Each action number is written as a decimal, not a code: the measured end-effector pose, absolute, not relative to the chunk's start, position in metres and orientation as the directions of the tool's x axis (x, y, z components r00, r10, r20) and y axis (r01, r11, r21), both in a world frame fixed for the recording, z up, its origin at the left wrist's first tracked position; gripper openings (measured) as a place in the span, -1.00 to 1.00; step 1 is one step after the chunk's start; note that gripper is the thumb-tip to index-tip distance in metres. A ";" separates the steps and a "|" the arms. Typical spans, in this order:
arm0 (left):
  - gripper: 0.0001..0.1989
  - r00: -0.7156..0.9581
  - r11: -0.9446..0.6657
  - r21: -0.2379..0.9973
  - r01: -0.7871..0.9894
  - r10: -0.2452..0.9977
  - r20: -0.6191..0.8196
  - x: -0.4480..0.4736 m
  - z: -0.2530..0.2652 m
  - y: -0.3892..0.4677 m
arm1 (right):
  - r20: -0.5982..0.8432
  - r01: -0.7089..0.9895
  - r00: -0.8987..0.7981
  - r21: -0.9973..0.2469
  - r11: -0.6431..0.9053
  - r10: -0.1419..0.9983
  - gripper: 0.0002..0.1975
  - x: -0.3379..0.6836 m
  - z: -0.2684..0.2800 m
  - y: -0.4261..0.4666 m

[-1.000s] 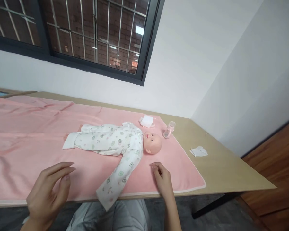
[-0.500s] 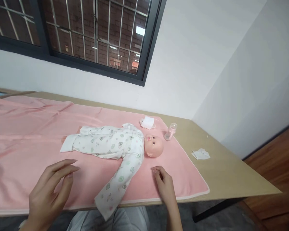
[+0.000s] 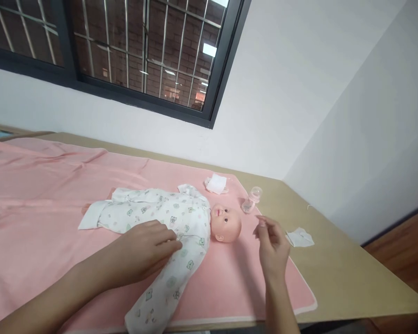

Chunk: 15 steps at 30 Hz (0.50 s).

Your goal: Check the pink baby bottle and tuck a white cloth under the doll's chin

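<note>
Doll: bald plastic baby doll in a white outfit with little green and grey animal prints [image 3: 181, 211], lying face up on a pink cloth blanket with white edging [image 3: 31, 255]. Take its head [image 3: 231, 226] as the clock centre, with 12 towards the wall; legs run off to about 9.
Near sleeve: long white printed sleeve [image 3: 174, 283], stretched out towards 7 or so, basically down to the near edge of the blanket.
Left hand: [image 3: 153, 243] around 8 to 9 o'clock, back of the hand up, over the doll's body and the top of that sleeve. Fingers bent and bunched; honestly can't tell if they're touching or pinching the fabric.
Right hand: [image 3: 273, 243] around 4, fingers loosely half-curled, a bit of gap by the thumb, not closed on anything I can see.
Bottle: small clear bottle with a pink band [image 3: 250, 202], between 1 and 2, by the blanket's slanted edge.
White bundle: folded white pad with see-through edges [image 3: 217, 183], pretty much 12, on the blanket.
White cloth: crumpled folded white piece [image 3: 302, 237], about 3, on the bare tan table [image 3: 351, 273].
</note>
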<state>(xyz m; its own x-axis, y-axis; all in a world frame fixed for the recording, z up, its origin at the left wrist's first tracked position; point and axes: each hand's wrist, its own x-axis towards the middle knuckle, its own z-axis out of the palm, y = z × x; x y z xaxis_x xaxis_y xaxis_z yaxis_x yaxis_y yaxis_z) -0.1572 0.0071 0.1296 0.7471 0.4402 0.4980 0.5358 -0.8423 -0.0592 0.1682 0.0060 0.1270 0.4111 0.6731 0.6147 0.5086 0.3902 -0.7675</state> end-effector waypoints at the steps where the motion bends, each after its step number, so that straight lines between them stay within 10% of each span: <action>1: -0.71 0.781 -0.856 -0.090 0.509 0.415 0.467 -0.153 0.130 0.010 | 0.692 0.580 0.388 -0.697 0.422 0.608 -0.71 0.172 0.139 0.013; 5: -0.78 0.864 -0.900 -0.147 0.411 0.333 0.379 -0.142 0.126 0.022 | 0.843 0.750 0.352 -0.514 0.416 0.407 -0.69 0.200 0.177 0.054; 15: -0.75 0.901 -0.958 -0.134 0.254 0.184 0.393 -0.111 0.142 0.057 | 0.467 0.747 0.624 -0.591 -0.303 0.627 -0.27 0.228 0.141 0.185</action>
<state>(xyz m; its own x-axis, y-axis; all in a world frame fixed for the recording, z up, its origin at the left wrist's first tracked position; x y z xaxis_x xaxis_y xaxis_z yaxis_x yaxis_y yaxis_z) -0.1108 0.0569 0.1415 0.9011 0.1838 0.3927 0.2536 -0.9580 -0.1336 0.2280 0.1846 0.1406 0.6238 0.6268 0.4669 0.7472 -0.3032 -0.5914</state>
